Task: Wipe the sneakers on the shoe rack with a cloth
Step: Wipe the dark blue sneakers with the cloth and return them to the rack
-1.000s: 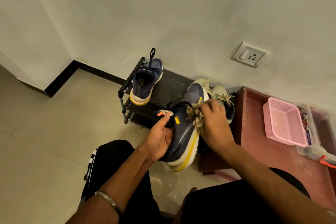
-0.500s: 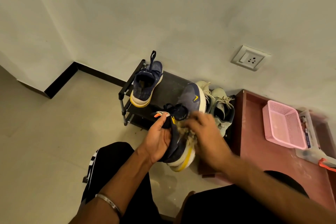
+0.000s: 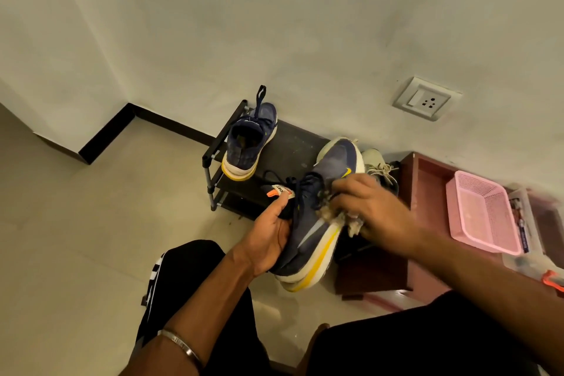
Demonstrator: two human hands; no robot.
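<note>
Head view: a navy sneaker (image 3: 317, 223) held at frame centre, in front of the shoe rack (image 3: 283, 152).
The left hand (image 3: 268, 238) grips its heel, thumb on the tongue; the right hand (image 3: 375, 210), fingers curled, presses a frayed cloth (image 3: 351, 223) against its side.

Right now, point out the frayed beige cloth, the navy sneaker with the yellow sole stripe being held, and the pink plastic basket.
Frayed beige cloth (image 3: 354, 227): head view, tuft below the hand.
Held navy sneaker (image 3: 308, 241): head view, side panel.
Pink plastic basket (image 3: 485, 246): head view, front rim.
</note>
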